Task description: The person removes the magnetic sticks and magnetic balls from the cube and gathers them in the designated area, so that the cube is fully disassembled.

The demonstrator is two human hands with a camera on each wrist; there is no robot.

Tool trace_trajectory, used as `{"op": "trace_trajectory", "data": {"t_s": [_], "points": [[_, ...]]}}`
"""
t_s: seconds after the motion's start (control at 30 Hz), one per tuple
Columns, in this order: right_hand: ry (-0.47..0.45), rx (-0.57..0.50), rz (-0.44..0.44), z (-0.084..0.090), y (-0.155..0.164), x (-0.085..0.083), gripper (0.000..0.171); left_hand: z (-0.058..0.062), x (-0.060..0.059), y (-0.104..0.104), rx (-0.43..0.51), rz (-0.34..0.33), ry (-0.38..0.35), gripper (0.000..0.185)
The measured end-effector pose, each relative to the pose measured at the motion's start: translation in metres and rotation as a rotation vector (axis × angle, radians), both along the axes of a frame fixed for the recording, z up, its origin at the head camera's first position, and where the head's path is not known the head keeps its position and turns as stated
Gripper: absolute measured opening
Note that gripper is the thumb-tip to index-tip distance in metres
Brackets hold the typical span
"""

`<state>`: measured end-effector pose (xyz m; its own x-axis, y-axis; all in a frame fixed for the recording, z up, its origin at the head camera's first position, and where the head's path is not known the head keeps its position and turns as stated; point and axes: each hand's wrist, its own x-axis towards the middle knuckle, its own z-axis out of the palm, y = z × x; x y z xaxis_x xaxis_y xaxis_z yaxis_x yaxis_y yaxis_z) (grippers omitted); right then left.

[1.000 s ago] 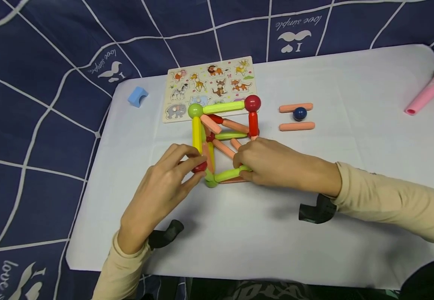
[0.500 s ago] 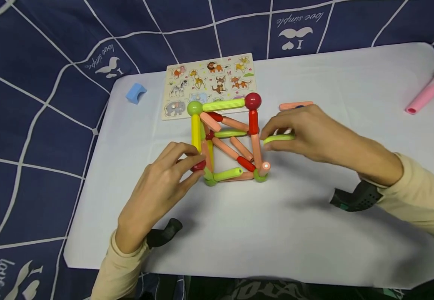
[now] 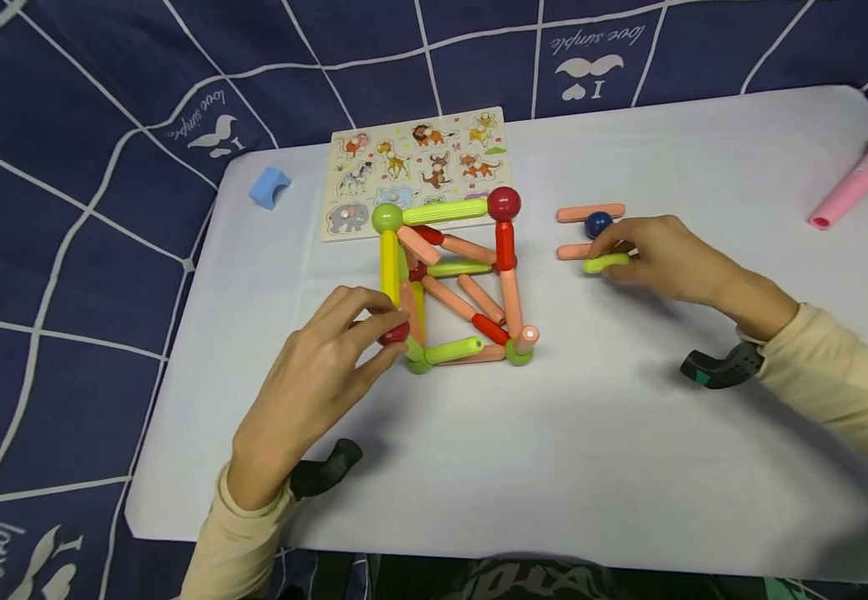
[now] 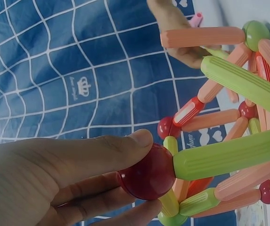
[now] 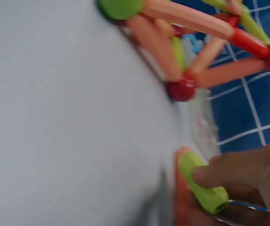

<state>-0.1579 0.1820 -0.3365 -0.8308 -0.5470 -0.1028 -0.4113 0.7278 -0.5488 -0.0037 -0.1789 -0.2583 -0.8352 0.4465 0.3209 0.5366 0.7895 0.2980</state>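
A frame of magnetic sticks and balls (image 3: 449,296), in orange, green, yellow and red, stands mid-table. My left hand (image 3: 314,375) pinches the red ball (image 4: 149,172) at its near left corner between thumb and fingers. In the left wrist view a green stick (image 4: 229,155) meets that ball. To the right of the frame, my right hand (image 3: 674,258) holds a short green stick (image 3: 605,263) by its end. That stick lies just beside a loose orange stick (image 3: 572,252), partly hidden by the fingers. A dark blue ball (image 3: 597,223) and another orange stick (image 3: 591,212) lie behind.
An animal puzzle board (image 3: 415,162) lies behind the frame, partly under its top edge in view. A blue arch block (image 3: 269,187) sits at the back left. At the far right is a pink toy microphone (image 3: 854,183). Blue checked cloth (image 3: 142,67) surrounds the white table.
My right hand has pulled away from the frame's near right corner and carried the green stick right to the loose orange sticks. My left hand stays on the red ball.
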Motion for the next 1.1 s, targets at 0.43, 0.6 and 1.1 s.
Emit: {"op": "trace_trajectory", "data": {"t_s": [0.43,0.6,1.1], "points": [[0.218,0.056,0.025,-0.020,-0.008,0.007,0.017,0.002,0.000,0.000,0.001,0.001,0.001,0.031],[0.190,-0.068,0.088,-0.009,-0.018,0.021,0.021,0.002,0.000,0.000,-0.003,0.004,-0.005,0.031],[-0.015,-0.251,0.353,-0.012,-0.060,0.070,0.028,0.001,0.000,0.000,-0.002,0.003,-0.003,0.030]]}}
